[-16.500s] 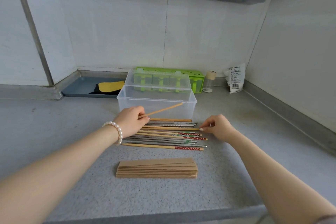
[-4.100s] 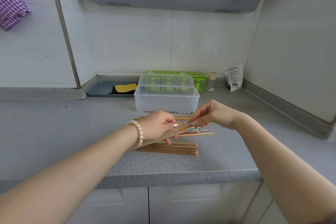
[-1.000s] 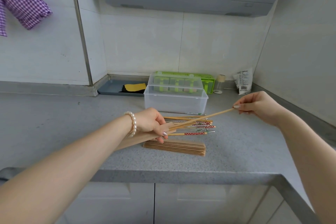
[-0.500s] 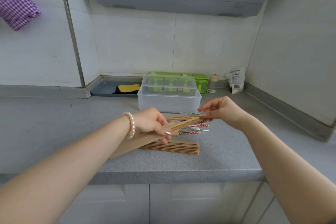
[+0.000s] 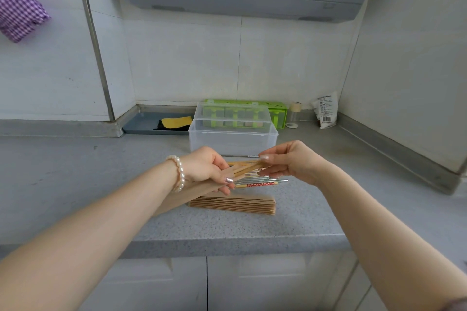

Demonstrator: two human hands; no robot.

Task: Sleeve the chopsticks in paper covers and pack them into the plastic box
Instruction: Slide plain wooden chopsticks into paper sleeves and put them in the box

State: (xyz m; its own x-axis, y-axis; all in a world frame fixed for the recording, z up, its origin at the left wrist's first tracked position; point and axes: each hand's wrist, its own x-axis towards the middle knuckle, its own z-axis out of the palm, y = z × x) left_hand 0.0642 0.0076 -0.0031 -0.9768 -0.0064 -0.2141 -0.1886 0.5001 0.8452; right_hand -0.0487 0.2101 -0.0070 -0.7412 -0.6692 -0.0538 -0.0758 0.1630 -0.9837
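Note:
My left hand (image 5: 207, 169) grips a brown paper cover (image 5: 187, 194) that slants down along my forearm. My right hand (image 5: 290, 161) pinches the end of a pair of wooden chopsticks (image 5: 249, 167) whose other end sits inside the cover's mouth. Below the hands lies a pile of loose chopsticks (image 5: 260, 182), some metal, some with red patterned ends. A stack of brown paper covers (image 5: 232, 204) lies nearer the counter edge. The clear plastic box (image 5: 232, 139) stands behind, its lid leaning at its back.
A green organiser (image 5: 278, 112), a small jar (image 5: 294, 115) and a white packet (image 5: 326, 112) stand against the back wall. A grey tray (image 5: 141, 125) with a yellow cloth lies at the back left. The counter edge (image 5: 227, 245) runs below the stack.
My right hand has moved left toward my left hand, pushing the wooden chopsticks deeper into the paper cover. A second ago the chopsticks stuck far out to the right.

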